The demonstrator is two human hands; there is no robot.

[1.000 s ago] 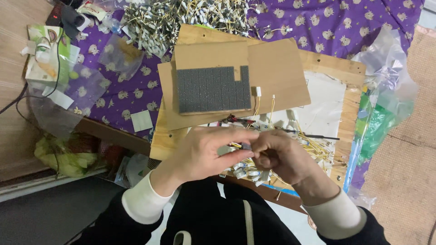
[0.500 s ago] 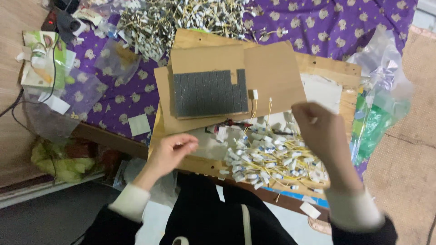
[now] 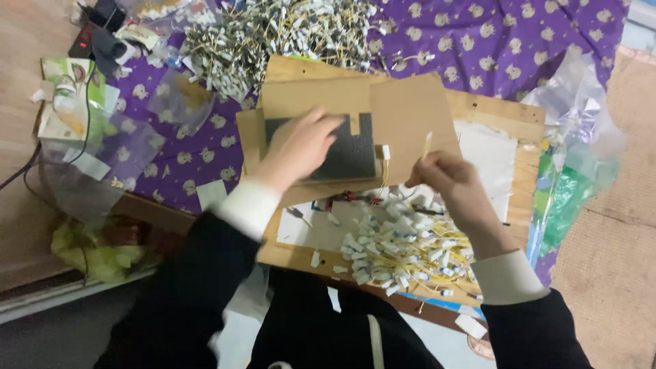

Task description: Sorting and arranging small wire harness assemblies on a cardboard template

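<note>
left hand [image 3: 301,147]: reached forward, fingers spread, palm down | right hand [image 3: 447,179]: raised, fingertips pinched together | both sleeves dark, white cuffs

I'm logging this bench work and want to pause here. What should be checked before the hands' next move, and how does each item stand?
1. Left hand on the grey pad: ok, fingers rest on it.
2. Right hand holding a thin yellow wire: ok, pinched upright.
3. Wire end seated in the pad: cannot tell.
4. Loose wire pile within reach: ok, just below the right hand.
5. Cardboard lying flat under the pad: ok.
6. Big wire heap kept apart from the near pile: ok.
</note>
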